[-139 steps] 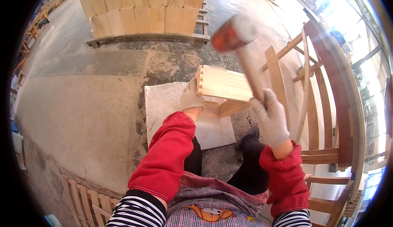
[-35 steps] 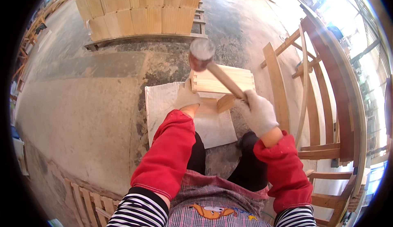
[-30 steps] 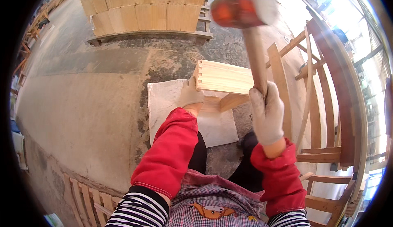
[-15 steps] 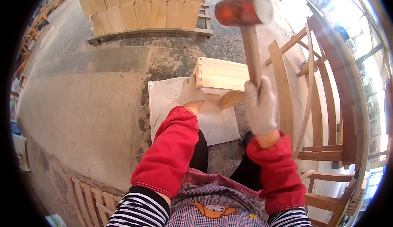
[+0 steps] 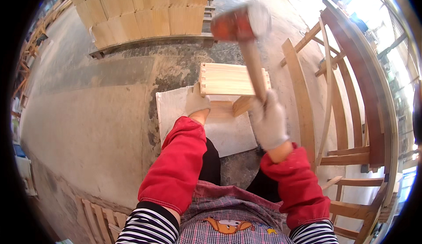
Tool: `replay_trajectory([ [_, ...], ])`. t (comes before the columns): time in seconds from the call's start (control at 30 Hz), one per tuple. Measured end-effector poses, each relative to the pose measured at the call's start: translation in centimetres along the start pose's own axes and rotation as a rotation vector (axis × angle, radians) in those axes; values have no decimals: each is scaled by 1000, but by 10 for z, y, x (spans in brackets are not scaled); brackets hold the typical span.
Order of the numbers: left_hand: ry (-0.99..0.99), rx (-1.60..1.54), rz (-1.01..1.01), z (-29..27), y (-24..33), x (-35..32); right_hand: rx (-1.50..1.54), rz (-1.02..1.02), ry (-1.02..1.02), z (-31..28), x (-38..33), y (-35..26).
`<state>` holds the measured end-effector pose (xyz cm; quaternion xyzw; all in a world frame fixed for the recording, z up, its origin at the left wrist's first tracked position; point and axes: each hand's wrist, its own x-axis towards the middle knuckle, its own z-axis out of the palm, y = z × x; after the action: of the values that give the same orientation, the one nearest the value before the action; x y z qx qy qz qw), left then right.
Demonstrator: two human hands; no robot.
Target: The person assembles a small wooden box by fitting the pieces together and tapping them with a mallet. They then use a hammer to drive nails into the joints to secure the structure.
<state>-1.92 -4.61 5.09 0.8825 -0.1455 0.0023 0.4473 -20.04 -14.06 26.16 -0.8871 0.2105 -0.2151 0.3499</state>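
My right hand (image 5: 269,123), in a pale glove, grips the wooden handle of a mallet (image 5: 235,22). Its red, light-ended head is raised beyond a wooden box (image 5: 226,79) and blurred by motion. The box is pale wood with interlocking finger joints at its corners. My left hand (image 5: 197,101), also gloved, holds the box at its left end; some of its fingers are hidden behind the wood. A wooden block (image 5: 241,106) shows beneath the box, above a white sheet (image 5: 231,136) on the floor.
A pallet (image 5: 151,41) at the back carries stacked pale wooden pieces (image 5: 145,13). To the right, long boards (image 5: 301,90) lean by a wooden rack (image 5: 347,159). Slatted wood (image 5: 99,217) lies at the lower left.
My right hand and the mallet have moved left and slightly down in the picture. The box has turned a little, its front face now squarer to me; my left hand stays on it.
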Motion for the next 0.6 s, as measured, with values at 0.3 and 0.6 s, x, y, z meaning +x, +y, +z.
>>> replay_trajectory([
  [0.3, 66, 16, 27, -6, -11, 1, -340, 79, -237, -20, -20, 78],
  [0.6, -46, -108, -472, 45, -87, 21, 722, 664, 62, -40, -50, 194],
])
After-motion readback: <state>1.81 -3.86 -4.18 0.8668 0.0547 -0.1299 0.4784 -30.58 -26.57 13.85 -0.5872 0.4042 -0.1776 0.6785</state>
